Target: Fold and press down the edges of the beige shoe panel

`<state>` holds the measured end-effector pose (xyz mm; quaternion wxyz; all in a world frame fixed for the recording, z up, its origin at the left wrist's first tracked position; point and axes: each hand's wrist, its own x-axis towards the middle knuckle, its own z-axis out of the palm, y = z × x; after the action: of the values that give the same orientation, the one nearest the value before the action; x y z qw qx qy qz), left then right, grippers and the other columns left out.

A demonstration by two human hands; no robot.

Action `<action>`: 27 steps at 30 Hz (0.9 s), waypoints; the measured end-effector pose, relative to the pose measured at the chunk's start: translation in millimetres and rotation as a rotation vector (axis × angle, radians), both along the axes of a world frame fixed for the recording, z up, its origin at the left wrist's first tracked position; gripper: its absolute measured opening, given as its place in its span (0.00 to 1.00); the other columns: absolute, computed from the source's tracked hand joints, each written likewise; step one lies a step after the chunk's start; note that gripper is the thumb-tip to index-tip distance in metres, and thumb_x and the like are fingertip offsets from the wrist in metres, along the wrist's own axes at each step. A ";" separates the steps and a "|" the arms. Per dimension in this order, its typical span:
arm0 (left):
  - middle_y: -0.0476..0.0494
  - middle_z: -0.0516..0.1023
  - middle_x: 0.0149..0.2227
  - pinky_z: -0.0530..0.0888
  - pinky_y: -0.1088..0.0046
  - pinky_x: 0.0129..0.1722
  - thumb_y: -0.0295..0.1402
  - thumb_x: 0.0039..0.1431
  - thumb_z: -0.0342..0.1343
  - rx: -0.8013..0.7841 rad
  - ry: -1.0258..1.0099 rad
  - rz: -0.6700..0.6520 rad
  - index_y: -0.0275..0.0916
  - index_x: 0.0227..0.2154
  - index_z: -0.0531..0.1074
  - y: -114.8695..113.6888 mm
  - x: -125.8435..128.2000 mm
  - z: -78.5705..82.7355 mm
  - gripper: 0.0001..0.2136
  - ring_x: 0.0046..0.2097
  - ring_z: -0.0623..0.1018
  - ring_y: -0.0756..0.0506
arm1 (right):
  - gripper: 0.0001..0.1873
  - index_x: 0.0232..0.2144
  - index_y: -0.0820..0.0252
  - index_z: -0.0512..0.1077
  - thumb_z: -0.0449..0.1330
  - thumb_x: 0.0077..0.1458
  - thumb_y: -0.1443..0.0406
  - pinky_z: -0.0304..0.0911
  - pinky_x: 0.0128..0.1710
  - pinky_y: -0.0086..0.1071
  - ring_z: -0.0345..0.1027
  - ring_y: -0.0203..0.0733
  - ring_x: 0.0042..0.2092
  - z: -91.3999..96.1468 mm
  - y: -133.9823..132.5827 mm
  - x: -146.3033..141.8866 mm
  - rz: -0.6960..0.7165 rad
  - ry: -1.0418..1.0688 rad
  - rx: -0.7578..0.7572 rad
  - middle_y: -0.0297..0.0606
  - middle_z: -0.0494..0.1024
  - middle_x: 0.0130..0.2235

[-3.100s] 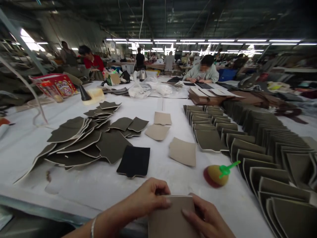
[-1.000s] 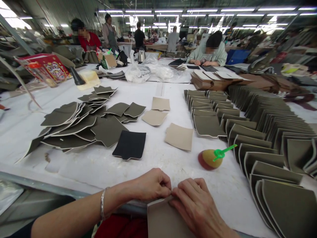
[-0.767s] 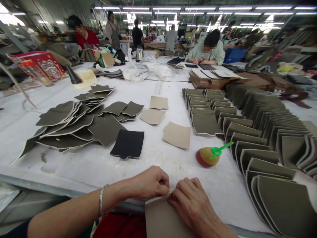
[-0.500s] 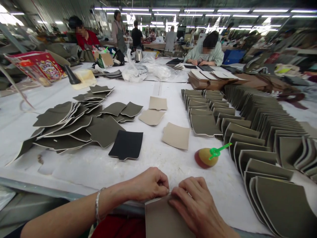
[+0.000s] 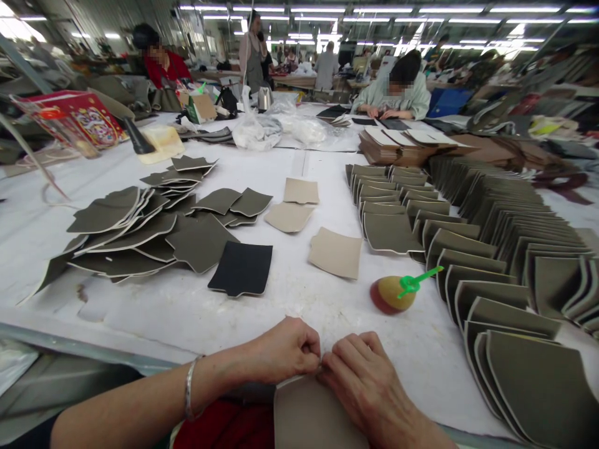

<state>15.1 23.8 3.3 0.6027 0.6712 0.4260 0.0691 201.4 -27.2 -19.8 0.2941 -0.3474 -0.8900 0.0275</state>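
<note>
At the table's front edge I have a beige leather-like panel [image 5: 309, 415] with a pale edge, its lower part running out of view. My left hand [image 5: 290, 350] is closed in a pinch at the panel's top edge. Curled over the top right of the same panel is my right hand [image 5: 360, 374], its fingertips almost meeting the left ones. What lies between the fingertips is too small to make out. Beyond the hands are a black panel [image 5: 241, 268] and a loose beige panel [image 5: 336, 252]. A round bottle [image 5: 392, 295] with a green nozzle lies to the right.
A heap of olive panels [image 5: 121, 240] covers the left of the white table [image 5: 290, 305]. Overlapping rows of olive panels [image 5: 533, 374] line the right side. Farther back are brown stacked pieces [image 5: 397, 149], plastic bags [image 5: 257, 131] and a co-worker [image 5: 397, 93] opposite.
My right fingers have drawn in closer to the left ones along the panel's top edge. The view has shifted slightly. A standing person in the background has moved right.
</note>
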 end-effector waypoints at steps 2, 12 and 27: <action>0.55 0.63 0.19 0.55 0.80 0.22 0.25 0.41 0.51 0.010 0.007 -0.010 0.34 0.21 0.70 -0.6 0.5 0.3 0.04 0.25 0.61 0.53 | 0.11 0.28 0.61 0.67 0.53 0.64 0.71 0.45 0.33 0.37 0.56 0.41 0.31 -2.2 1.0 1.0 0.020 -0.021 0.004 0.34 0.67 0.27; 0.55 0.63 0.20 0.56 0.78 0.23 0.27 0.41 0.51 -0.024 -0.024 -0.013 0.35 0.21 0.69 -0.4 2.9 -6.6 0.03 0.26 0.61 0.52 | 0.13 0.28 0.61 0.67 0.51 0.65 0.71 0.47 0.32 0.38 0.56 0.42 0.31 1.0 3.8 3.2 0.052 -0.106 -0.001 0.35 0.67 0.28; 0.55 0.63 0.20 0.54 0.79 0.21 0.26 0.46 0.50 0.020 -0.046 0.028 0.34 0.23 0.70 -4.4 -4.2 1.0 0.04 0.24 0.60 0.53 | 0.04 0.36 0.57 0.67 0.58 0.59 0.70 0.61 0.37 0.36 0.64 0.42 0.39 5.1 -0.2 29.2 -0.115 0.181 -0.637 0.35 0.71 0.36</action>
<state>10.9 19.5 4.3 0.6044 0.6694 0.4209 0.0972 230.6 -27.4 -14.6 0.2498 -0.4677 -0.7858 0.3185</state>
